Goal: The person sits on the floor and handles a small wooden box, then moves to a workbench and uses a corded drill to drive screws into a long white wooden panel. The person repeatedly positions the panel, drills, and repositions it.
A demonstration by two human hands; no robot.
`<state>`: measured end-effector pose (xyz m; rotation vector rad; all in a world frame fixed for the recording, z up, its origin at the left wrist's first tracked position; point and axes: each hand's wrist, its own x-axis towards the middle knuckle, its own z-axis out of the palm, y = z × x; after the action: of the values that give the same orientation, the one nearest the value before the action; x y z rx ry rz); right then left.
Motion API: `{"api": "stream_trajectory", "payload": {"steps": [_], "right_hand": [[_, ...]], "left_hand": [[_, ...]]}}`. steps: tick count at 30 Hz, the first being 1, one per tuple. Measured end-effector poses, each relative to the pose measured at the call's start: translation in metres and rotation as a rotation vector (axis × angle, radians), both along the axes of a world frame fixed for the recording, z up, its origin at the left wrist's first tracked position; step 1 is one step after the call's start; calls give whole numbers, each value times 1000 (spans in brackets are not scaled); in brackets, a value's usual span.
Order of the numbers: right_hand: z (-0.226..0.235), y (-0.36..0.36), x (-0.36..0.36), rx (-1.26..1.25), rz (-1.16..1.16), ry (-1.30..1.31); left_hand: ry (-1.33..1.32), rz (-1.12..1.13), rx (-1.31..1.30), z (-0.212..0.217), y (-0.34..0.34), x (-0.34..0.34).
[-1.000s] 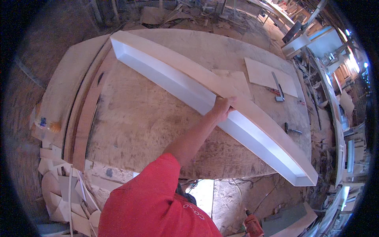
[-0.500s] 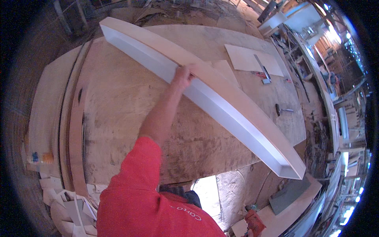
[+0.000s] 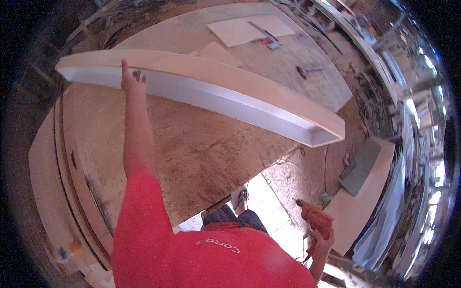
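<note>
A long, shallow box (image 3: 230, 77), wood-toned on its outer side and white inside, slants across the frame from the upper left to right of centre, above the wooden desk (image 3: 201, 144). Its white inside faces the lower edge of the frame, and its right end reaches past the edge of the desk in this view. The left grip (image 3: 134, 79) is at the box's left part, upper left of the frame, one digit pointing up across the wood-toned side; whether it grasps the rim or only rests against it, I cannot tell. At the lower right, the right grip (image 3: 324, 244) is clenched around the handle of a red power drill (image 3: 317, 222), whose nose points to the upper left. Beyond the box, near the top of the frame, a try square (image 3: 274, 46) lies on a pale board (image 3: 230, 31), with a hammer (image 3: 307, 71) to the lower right of it on the desk. At the right, a grey panel (image 3: 362, 165) lies on a pale plank (image 3: 353, 216). A red shirt (image 3: 201, 264) fills the lower middle
</note>
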<state>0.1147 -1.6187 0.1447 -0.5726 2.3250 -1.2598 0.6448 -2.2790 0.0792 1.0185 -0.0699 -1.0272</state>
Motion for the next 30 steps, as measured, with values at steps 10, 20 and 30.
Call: {"api": "stream_trajectory", "payload": {"steps": [10, 20, 30], "right_hand": [[-35, -14, -64, 153, 308, 76], [-62, -84, -94, 344, 811, -94], [-44, -85, -45, 286, 949, -88]], "left_hand": [[-738, 26, 105, -35, 299, -79], [-1388, 158, 580, 11, 522, 102], [-1370, -126, 563, -167, 575, 122]]}}
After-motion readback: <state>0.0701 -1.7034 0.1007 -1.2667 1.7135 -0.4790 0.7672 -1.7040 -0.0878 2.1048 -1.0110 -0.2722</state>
